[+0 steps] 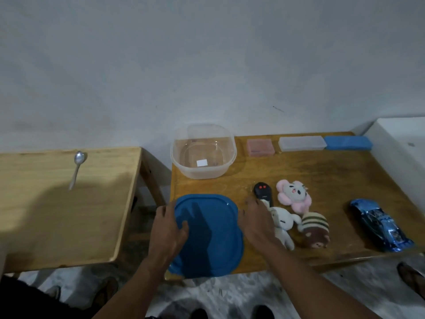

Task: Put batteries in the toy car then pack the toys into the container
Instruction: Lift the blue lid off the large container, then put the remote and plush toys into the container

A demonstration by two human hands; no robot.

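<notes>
A blue lid (211,236) lies at the front left of the darker wooden table (322,171), overhanging its front edge. My left hand (169,229) holds the lid's left rim, thumb on top. My right hand (255,219) rests at the lid's right rim with fingers spread, partly over a white plush bunny (284,224). The clear container (203,150) stands open behind the lid. To the right lie a black remote (263,192), a pink flower plush (294,195), a brown striped plush (315,230) and the blue toy car (381,224).
At the table's back edge sit a pink box (261,147), a clear box (302,143) and a blue box (348,142). A spoon (77,168) lies on the lighter table (69,215) to the left. A gap separates both tables. Feet show on the floor below.
</notes>
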